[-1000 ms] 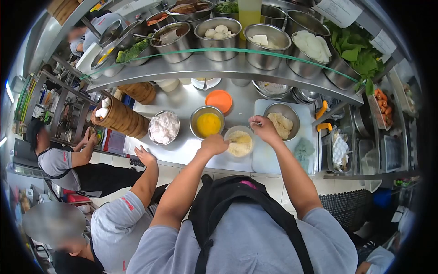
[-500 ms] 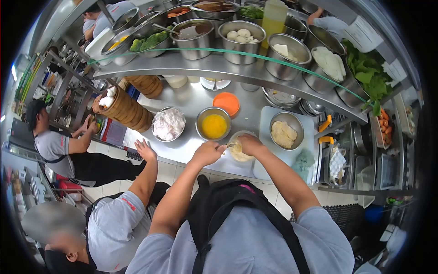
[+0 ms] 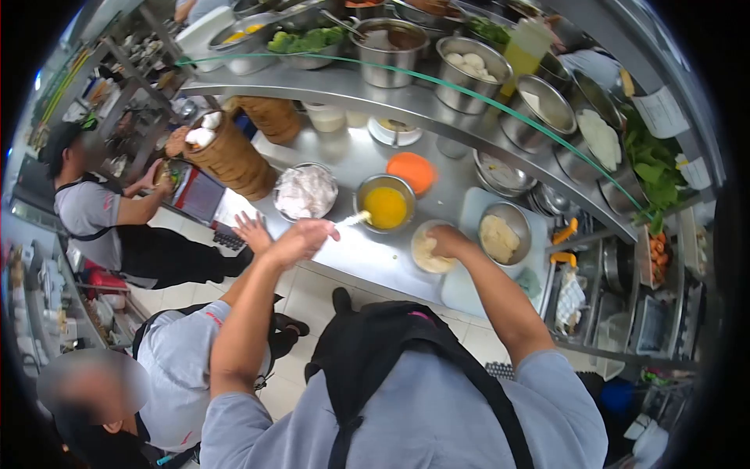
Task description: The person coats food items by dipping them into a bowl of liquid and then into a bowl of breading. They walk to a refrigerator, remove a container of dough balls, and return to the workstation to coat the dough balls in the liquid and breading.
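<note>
Between the fingers of my left hand (image 3: 305, 239) is a thin whitish utensil (image 3: 353, 220), its far end at the left rim of a metal bowl of yellow liquid (image 3: 385, 208). My right hand (image 3: 448, 241) reaches into a pale bowl of creamy mixture (image 3: 428, 252); its fingertips are hidden there. Right of that, a metal bowl with pale yellow pieces (image 3: 500, 238) stands on a white cutting board (image 3: 478, 205). A bowl of white, fluffy-looking food (image 3: 305, 191) is at the left, and an orange round item (image 3: 412, 173) lies behind the yellow liquid.
A co-worker's hand (image 3: 253, 233) rests on the counter edge beside my left wrist. Another person (image 3: 94, 211) stands farther left. Bamboo steamers (image 3: 232, 160) stand at the back left. A metal shelf (image 3: 328, 87) with food containers crosses above the counter. Orange handles (image 3: 564, 230) are at the right.
My left hand has moved left and up, away from the pale bowl, with the utensil now over the yellow liquid's bowl. My right hand stays at the pale bowl. The view has shifted.
</note>
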Motion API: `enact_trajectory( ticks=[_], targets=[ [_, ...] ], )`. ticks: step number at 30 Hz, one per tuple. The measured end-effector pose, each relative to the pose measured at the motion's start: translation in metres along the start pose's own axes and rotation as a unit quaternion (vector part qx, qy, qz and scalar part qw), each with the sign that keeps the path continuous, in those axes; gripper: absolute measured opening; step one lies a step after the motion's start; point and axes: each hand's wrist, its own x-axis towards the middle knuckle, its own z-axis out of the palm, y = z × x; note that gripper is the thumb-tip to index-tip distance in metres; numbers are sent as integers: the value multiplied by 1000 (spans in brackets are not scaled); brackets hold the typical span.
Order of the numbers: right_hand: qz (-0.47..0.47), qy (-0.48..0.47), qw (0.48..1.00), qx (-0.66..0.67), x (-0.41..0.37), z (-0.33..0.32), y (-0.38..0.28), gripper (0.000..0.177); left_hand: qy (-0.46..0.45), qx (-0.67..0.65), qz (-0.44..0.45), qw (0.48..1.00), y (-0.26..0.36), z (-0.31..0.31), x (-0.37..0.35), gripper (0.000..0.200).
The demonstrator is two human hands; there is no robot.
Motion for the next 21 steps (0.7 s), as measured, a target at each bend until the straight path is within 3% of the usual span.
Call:
enact_trajectory(
  ticks=[1,3,4,6,9,15,18,19,21],
  targets=[
    [15,-1,1000,-1,-3,8,7,47,-2,-22,16,1000,0,-5,1,35],
    [11,113,993,19,-4,22,13,54,11,-58,43,997,3,-4,5,33],
    [17,111,993,18,-13,17,3,54,6,-61,42,997,2,1,6,33],
    [91,166,980,63,-27,5,-16,51,5,-95,52,994,2,12,9,33],
    [84,229,969,29,-30,29,-30,46,7,-99,41,994,-15,31,19,34],
    [71,170,971,153,-41,8,-19,25,24,-144,29,989,-33,52,25,33],
    [1,119,988,100,-34,10,-21,23,37,-160,17,986,-39,56,28,33],
    [2,119,988,101,-27,19,-19,23,37,-159,17,986,-41,58,30,33],
    [36,34,997,61,-15,44,-19,19,29,-171,19,985,-44,61,31,33]
  ],
)
